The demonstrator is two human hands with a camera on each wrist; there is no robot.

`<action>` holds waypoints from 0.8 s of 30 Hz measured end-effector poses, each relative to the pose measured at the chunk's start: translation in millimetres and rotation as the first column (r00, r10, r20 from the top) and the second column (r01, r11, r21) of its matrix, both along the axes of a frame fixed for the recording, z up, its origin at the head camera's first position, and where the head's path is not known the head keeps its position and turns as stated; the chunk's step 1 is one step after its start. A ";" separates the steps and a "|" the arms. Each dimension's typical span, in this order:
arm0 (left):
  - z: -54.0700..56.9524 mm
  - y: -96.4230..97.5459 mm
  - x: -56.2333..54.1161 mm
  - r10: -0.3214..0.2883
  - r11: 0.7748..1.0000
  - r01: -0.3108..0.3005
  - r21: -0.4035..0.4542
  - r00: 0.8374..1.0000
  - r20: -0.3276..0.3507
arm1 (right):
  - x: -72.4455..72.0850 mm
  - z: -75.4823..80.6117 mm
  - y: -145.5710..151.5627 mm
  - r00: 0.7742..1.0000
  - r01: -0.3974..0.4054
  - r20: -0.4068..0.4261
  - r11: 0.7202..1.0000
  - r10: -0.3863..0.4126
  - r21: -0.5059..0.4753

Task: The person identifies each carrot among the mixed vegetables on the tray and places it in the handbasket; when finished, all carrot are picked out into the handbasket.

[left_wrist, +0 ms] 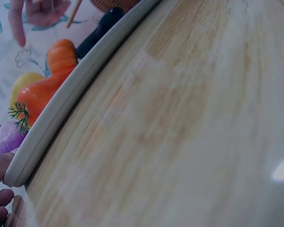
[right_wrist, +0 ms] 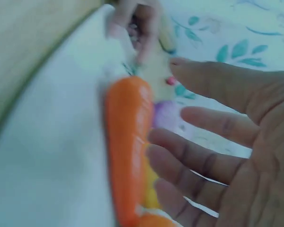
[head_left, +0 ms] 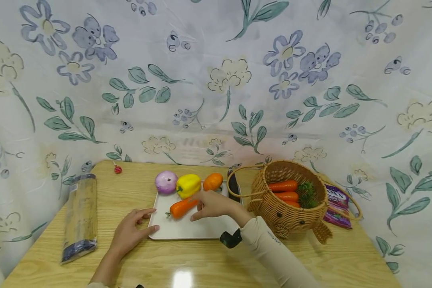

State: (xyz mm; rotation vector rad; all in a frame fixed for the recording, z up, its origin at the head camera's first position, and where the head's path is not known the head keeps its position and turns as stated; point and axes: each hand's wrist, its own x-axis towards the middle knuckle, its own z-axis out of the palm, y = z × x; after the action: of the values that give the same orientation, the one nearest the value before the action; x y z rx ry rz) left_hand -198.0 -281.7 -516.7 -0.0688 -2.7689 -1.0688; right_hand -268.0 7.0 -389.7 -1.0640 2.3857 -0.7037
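Note:
My right hand (head_left: pixel 214 206) hovers over the white tray (head_left: pixel 187 230), its fingers spread and nothing between them in the right wrist view. Right beside those fingers lies an orange carrot (right_wrist: pixel 128 146) with a small green top, slanting across the tray. My left hand (head_left: pixel 131 232) is at the tray's left side, thumb and forefinger touching the rim near the front corner. Along the tray's back sit a purple onion (head_left: pixel 166 182), a yellow bell pepper (head_left: pixel 189 185) and an orange pumpkin-like vegetable (head_left: pixel 213 182). A dark eggplant (head_left: pixel 233 188) lies at the right end, partly behind the basket handle.
A wicker basket (head_left: pixel 270 212) with several carrots (head_left: pixel 284 186) stands right of the tray. Behind it lies a purple snack bag (head_left: pixel 338 208). A clear plastic package (head_left: pixel 81 216) is at the left, a small red lollipop (head_left: pixel 117 169) at the back. Floral cloth (head_left: pixel 201 80) hangs behind the table.

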 end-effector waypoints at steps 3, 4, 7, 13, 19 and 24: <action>0.9 0.9 0.5 -0.005 1.000 0.005 0.008 1.000 0.001 | 1.9 -17.8 -14.9 0.999 0.033 -0.041 0.999 -0.034 -0.035; 0.9 0.9 0.7 -0.005 1.000 0.005 0.008 1.000 0.000 | 2.8 -22.8 -19.6 0.997 0.047 -0.062 0.998 -0.049 -0.042; 0.7 1.0 0.8 -0.004 1.000 0.004 0.014 1.000 -0.003 | 5.7 -35.3 -32.4 0.986 0.093 -0.132 0.994 -0.099 -0.054; -1.5 1.7 -0.2 -0.008 1.000 0.008 0.022 1.000 -0.019 | 9.6 -50.1 -48.4 0.954 0.193 -0.221 0.980 -0.200 -0.053; -3.0 1.8 -0.1 0.006 1.000 -0.005 0.025 1.000 -0.024 | 14.1 -58.7 -51.0 0.930 0.226 -0.288 0.973 -0.229 -0.045; -2.9 0.1 0.6 0.010 1.000 -0.009 0.016 1.000 -0.028 | 27.2 -62.0 -44.4 0.920 0.254 -0.295 0.966 -0.257 -0.051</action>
State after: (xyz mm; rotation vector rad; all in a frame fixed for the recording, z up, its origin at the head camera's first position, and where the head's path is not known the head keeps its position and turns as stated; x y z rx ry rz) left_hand -197.4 -281.7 -519.6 -0.0679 -2.7326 -1.0786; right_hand -240.7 -37.4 -451.7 -0.9268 2.8232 -0.6837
